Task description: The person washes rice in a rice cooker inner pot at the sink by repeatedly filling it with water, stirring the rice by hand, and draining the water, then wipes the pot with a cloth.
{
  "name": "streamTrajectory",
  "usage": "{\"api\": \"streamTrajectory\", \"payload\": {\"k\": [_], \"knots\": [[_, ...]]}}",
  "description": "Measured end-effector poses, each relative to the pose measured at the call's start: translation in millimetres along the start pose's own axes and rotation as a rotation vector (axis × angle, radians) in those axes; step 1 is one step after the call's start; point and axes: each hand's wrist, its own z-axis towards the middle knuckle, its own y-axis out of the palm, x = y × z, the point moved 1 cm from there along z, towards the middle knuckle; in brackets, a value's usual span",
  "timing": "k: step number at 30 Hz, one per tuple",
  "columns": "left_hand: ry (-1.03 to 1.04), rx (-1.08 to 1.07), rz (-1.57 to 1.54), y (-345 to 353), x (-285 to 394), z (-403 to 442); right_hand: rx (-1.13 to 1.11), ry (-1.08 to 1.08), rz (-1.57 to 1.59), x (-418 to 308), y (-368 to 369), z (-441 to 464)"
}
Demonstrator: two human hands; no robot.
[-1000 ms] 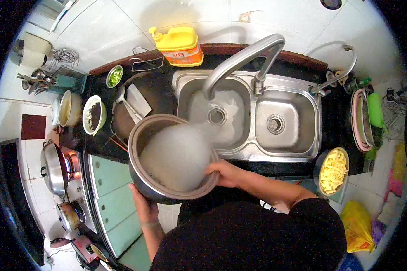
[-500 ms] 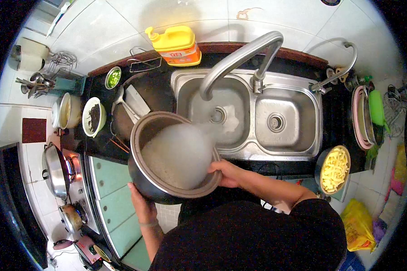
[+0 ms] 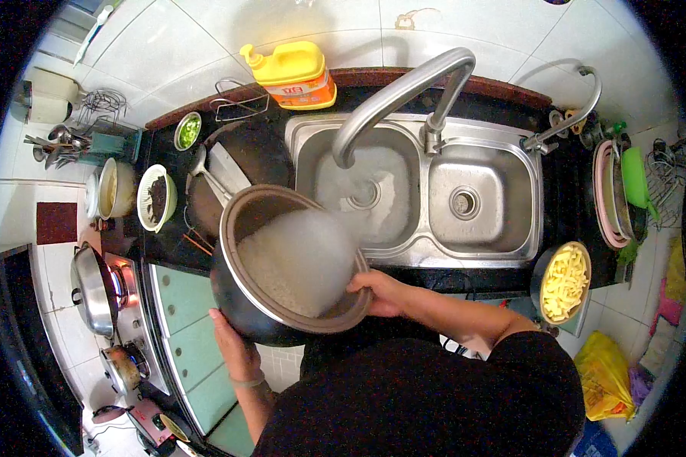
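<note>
A dark rice cooker inner pot with a brownish rim is tilted toward the left sink basin. Cloudy water fills its sink side, and pale rice shows along the lower side. My right hand is closed on the right rim, its thumb over the edge. Against the pot's lower left outside, my left hand presses and supports it; its far fingers are hidden beneath. Whitish water spreads over the left basin, around the drain.
A steel faucet arches above the left basin. Left of it lie a cleaver and a ladle. A bowl of cut yellow pieces stands at right. Far left, a covered wok sits over a lit burner.
The pot tips slightly further toward the sink, and more rice shows as the water shifts. Cloudy water has spread across more of the left basin. Both hands keep their hold.
</note>
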Motion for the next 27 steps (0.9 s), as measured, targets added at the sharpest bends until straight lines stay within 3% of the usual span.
{"api": "streamTrajectory", "payload": {"k": [5,15,17,27], "knots": [[0.065,0.133,0.024,10.2,4.8,-2.8,-0.011,0.033,0.007,3.3,-5.0,2.3],[0.048,0.055,0.162,6.4,11.6,-4.4,-0.044,0.120,0.057,5.8,-12.2,4.9],[0.089,0.152,0.196,17.0,17.4,-7.2,-0.044,0.126,0.065,5.1,-7.6,2.5],[0.141,0.171,0.224,21.6,21.9,-5.4,-0.033,0.097,0.109,4.6,-5.2,3.0]]}}
